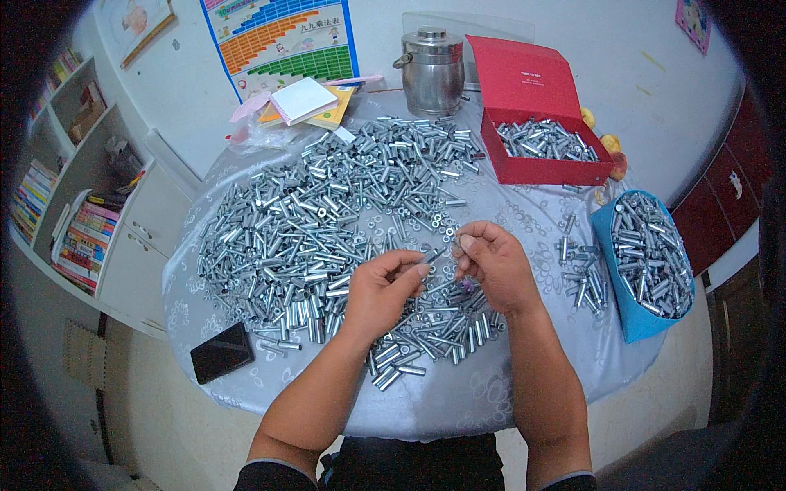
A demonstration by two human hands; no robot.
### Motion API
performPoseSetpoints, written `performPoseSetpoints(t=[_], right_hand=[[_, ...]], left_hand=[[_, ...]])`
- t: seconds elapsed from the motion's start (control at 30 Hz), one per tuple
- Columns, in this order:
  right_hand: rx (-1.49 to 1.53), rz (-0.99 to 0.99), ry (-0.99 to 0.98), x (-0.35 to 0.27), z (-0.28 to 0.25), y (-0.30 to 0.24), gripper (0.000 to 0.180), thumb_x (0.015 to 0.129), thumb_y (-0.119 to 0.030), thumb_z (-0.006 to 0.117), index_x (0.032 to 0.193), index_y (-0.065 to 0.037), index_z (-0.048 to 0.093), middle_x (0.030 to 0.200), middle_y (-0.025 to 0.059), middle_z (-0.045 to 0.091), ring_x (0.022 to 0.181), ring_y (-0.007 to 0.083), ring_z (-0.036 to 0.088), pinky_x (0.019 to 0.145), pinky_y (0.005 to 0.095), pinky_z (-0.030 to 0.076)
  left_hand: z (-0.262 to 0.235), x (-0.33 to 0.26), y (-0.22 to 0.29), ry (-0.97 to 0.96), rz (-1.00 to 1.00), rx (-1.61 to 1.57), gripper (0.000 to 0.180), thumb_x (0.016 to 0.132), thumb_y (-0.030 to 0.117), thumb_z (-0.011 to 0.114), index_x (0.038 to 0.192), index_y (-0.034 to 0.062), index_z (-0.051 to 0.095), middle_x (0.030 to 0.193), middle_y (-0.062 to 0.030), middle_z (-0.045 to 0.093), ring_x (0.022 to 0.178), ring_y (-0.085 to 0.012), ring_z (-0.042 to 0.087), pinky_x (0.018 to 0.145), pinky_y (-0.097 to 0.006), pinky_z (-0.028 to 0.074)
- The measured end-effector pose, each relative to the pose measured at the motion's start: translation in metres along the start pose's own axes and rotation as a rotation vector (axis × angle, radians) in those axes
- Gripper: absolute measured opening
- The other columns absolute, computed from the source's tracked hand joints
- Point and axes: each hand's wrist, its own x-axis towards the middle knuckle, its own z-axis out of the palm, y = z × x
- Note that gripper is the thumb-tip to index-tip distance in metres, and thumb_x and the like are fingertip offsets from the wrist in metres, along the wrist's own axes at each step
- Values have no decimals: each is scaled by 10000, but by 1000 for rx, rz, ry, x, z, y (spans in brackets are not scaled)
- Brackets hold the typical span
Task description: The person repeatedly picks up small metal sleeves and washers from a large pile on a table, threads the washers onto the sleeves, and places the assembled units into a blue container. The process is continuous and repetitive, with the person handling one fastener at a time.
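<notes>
A large heap of silvery metal sleeves, bolts, nuts and washers [278, 221] spreads over the table. Above its near right part, my left hand [383, 293] is closed in a pinch on a slim metal bolt [432, 255], which points toward my other hand. Close by on the right, my right hand [498, 266] also pinches thumb against fingers. Whatever small piece lies between those fingertips is too small to make out. The two hands are apart, with loose washers and nuts [442, 221] just beyond them.
A red open box [540, 170] and a blue fabric bin [637, 315], both full of metal parts, stand at the right. A phone [222, 353] lies near the left edge. Behind are a steel pot [432, 74], books [304, 100] and fruit [612, 146].
</notes>
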Motion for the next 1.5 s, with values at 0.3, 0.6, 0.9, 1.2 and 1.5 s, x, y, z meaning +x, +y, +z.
performPoseSetpoints(t=[0.3,0.6,0.9,1.2,1.5], right_hand=[[-96,-25,-42,-2,4,-3,169,923,-99,557,1034,26,582,831,100,632,653,132,585,604,262,502],[-114,-30,-31,-4,6,-5,172,921,-92,553,1033,36,581,829,109,633,661,128,583,599,259,505],[-197,-43,4,-6,8,-8,176,908,-94,556,1022,35,590,804,87,633,641,126,582,578,243,483],[-198,-51,-11,-5,9,-6,176,899,-110,578,1001,33,598,800,85,642,645,125,593,577,243,490],[-406,-58,131,2,-1,13,280,913,-96,559,1141,65,586,907,137,687,773,158,663,669,268,547]], left_hand=[[2,-2,1,-13,-23,-24,191,878,52,652,1046,-38,657,793,-61,674,691,-83,624,614,-207,501],[0,-2,2,-38,-19,5,180,885,31,633,1042,-51,660,836,-92,691,719,-106,654,644,-221,537],[0,-2,3,-61,-27,5,191,885,29,632,1054,-56,654,849,-98,692,732,-117,659,656,-228,545],[2,-1,2,-82,-85,-116,205,891,66,637,1062,-47,645,855,-116,687,720,-169,672,643,-279,566],[-1,2,0,-71,-129,-200,231,895,73,633,1091,-50,623,897,-152,691,728,-193,682,649,-287,576]])
